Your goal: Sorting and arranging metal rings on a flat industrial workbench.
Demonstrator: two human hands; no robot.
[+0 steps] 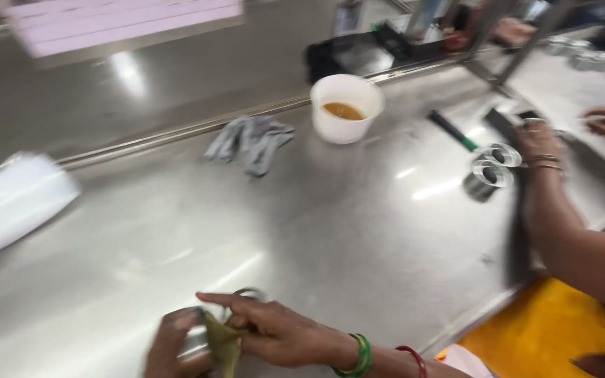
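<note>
Both my hands are at the bottom edge of the steel table (330, 231). My left hand (166, 346) is curled around a small shiny metal cup (192, 344). My right hand (278, 332), with green and red bangles on its wrist, pinches an olive-green leaf piece (223, 344) that hangs against the cup. The image is blurred, so the exact grip is hard to make out.
A white bowl of brown liquid (345, 108) and a grey cloth (250, 141) lie farther back. White sheets (10, 201) sit at the left. At the right, a co-worker's hand (537, 140) is beside metal rings (493, 166) and a green-handled tool (453, 131).
</note>
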